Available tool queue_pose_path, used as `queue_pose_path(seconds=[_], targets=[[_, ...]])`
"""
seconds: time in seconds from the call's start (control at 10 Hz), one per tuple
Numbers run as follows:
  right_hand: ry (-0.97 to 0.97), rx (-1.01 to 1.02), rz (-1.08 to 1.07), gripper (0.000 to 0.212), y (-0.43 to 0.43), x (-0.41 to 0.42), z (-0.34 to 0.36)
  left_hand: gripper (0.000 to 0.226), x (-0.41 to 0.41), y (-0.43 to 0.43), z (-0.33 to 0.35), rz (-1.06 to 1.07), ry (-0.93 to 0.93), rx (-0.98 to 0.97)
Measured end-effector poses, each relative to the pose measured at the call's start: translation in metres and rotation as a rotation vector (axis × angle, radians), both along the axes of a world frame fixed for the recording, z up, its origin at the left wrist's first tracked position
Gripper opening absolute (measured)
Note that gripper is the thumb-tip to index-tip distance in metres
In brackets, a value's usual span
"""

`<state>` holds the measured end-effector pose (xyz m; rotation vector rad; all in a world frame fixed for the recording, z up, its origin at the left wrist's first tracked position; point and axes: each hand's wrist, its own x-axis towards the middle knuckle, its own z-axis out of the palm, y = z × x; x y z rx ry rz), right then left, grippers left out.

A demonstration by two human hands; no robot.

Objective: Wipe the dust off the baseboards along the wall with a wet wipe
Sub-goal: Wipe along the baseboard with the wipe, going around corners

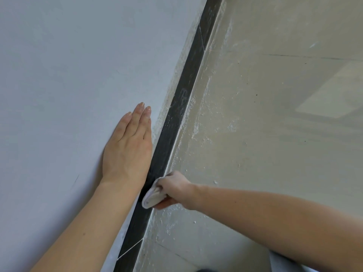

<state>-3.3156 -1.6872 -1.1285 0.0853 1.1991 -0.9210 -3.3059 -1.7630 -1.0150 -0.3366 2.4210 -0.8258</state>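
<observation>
Head view: the right hand [174, 188] is clenched around a folded wet wipe [153, 198], pressing it against the dark baseboard [169, 138]. The left hand [129, 146] lies flat on the wall [68, 75], fingers together. Judged progress: partial; the baseboard ahead still shows whitish dust.

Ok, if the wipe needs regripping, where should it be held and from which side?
Grip the folded wet wipe by its floor-side bunched edge, as the right hand does now, coming in from the floor side. That leaves its flat face free against the dark baseboard.
</observation>
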Motion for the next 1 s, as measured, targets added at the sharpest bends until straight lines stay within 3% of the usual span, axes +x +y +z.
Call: queue_pose_path(seconds=[0.1, 0.3, 0.5, 0.6, 0.7, 0.8, 0.9, 1.0], targets=[[-0.020, 0.056, -0.121, 0.013, -0.016, -0.020, 0.003, 0.069, -0.001, 0.001, 0.002, 0.025, -0.031, -0.003], [0.158, -0.028, -0.310, 0.021, -0.040, -0.105, 0.021, 0.068, 0.001, 0.000, 0.002, -0.003, -0.013, -0.003], [0.184, -0.119, -0.754, 0.038, -0.044, -0.155, 0.013, 0.069, 0.001, 0.000, 0.003, 0.002, 0.013, 0.011], [0.239, 0.007, -0.714, 0.015, -0.022, -0.140, 0.016, 0.065, 0.003, -0.001, 0.001, -0.018, 0.013, -0.003], [0.282, 0.034, -0.185, 0.017, 0.002, -0.083, 0.017, 0.066, 0.003, -0.001, -0.002, -0.033, 0.015, -0.005], [0.018, -0.063, 0.026, 0.011, 0.003, -0.035, 0.018, 0.067, 0.003, -0.002, -0.002, -0.051, 0.015, -0.003], [0.030, -0.074, -0.064, 0.017, -0.014, -0.041, 0.021, 0.062, 0.005, -0.004, 0.000, -0.047, 0.030, 0.019], [0.198, -0.014, -0.206, 0.024, -0.032, -0.089, 0.029, 0.062, 0.007, -0.005, -0.002, -0.075, 0.059, 0.027]])
